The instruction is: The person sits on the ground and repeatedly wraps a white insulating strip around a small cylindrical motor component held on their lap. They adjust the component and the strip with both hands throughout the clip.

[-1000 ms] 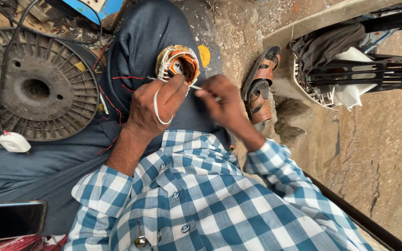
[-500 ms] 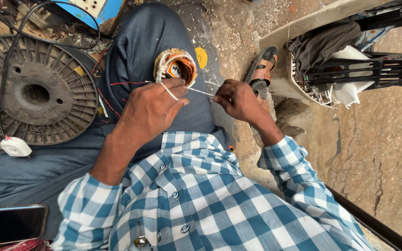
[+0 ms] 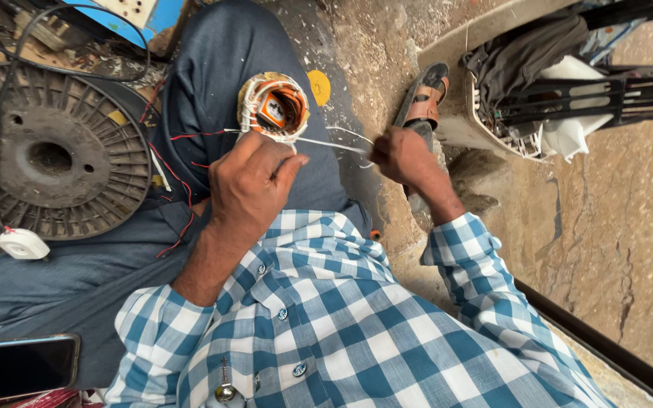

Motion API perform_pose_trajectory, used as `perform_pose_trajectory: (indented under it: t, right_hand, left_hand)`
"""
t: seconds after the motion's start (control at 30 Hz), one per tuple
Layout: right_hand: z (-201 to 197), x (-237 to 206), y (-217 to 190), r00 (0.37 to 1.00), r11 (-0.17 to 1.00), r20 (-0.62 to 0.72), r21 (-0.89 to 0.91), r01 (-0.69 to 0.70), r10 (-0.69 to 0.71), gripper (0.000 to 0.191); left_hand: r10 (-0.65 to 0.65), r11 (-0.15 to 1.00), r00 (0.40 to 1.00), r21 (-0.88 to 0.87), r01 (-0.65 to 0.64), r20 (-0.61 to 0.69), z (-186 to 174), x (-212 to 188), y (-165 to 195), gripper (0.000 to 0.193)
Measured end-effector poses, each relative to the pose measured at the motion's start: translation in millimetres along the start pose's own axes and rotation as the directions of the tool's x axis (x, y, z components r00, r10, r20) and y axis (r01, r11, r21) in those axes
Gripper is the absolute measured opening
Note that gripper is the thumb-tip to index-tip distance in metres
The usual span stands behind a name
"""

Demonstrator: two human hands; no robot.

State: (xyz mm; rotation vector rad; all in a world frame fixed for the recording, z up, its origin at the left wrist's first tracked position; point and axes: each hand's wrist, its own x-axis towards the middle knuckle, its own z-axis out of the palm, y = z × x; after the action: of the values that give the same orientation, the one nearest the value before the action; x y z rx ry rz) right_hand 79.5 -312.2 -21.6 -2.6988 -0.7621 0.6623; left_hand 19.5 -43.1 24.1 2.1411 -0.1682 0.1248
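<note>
1. We see our own blue-and-white checked shirt (image 3: 357, 332) filling the lower middle of the view, sleeves rolled to the forearms.
2. Our leg in dark blue trousers (image 3: 213, 68) runs up the middle, and the work rests on the raised knee.
3. To one side lies a large round grey ribbed spool (image 3: 47, 159) on the ground, with a black cable curving over its top edge.
4. On the other side, a pale plastic housing (image 3: 493, 113) holds dark cloth and black slats on the rough stone floor.
5. A brown sandal (image 3: 425, 98) sits just beside that housing.
6. A dark phone (image 3: 17, 366) lies at the lower corner, near our elbow.
7. Our left hand (image 3: 251, 189) is curled closed just below the coil, fingers pinched on the white lacing cord where it leaves the winding.
8. Our right hand (image 3: 402, 155) is closed in a fist, gripping the other end of the cord, well apart from the coil.
9. The motor winding coil (image 3: 272, 107), orange copper bound in white, sits on the knee, touching the left fingertips.
10. The white lacing cord (image 3: 326, 143) stretches taut between the two hands.
11. Thin red wires (image 3: 183, 196) trail from the coil down the trouser leg.
</note>
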Motion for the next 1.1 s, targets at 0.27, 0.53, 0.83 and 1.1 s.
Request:
perform_pose_trajectory:
  t: [0.27,0.53,0.83,1.1]
  right_hand:
    - [0,4,-16,0.987,0.970,-0.093,0.217,-0.109,0.132,0.046]
    - [18,24,-91,0.913,0.865,-0.398,0.485,0.127,0.089,0.020]
    - [24,14,-88,0.974,-0.783,-0.010,0.592,0.188,0.227,0.014]
    - [18,40,-83,0.983,-0.119,0.139,0.985,-0.125,0.122,0.012]
  left_hand:
    - [0.210,0.970,0.976,0.137,-0.199,-0.066,-24,-7,-21,0.018]
    - [0.183,0.982,0.983,0.035,-0.184,0.016,-17,9,-26,0.017]
    - [0.284,0.954,0.957,0.119,-0.275,-0.059,-7,-1,-42,0.020]
    - [0.275,0.954,0.958,0.102,-0.282,0.077,-16,-3,-43,0.031]
